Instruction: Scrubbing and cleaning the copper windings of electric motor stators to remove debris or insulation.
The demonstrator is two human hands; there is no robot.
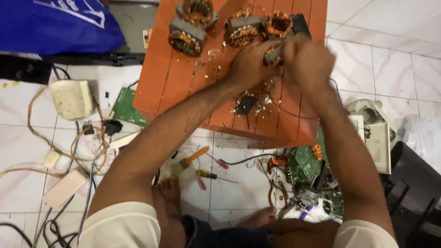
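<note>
Your left hand [250, 64] and right hand [305, 62] clamp a copper-wound motor stator [273, 55]; brace it firmly on the orange table [174, 78].

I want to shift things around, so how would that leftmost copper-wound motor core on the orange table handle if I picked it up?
The motor core is probably heavy for its size: a metal block packed with copper windings. It looks stiff and lies flat, so it is unlikely to roll. Loose wire ends may snag.

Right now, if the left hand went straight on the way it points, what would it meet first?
The left hand points up and right, onto the small coil both hands grip. Beyond it, probably the stator with copper windings; depth is unclear.
</note>
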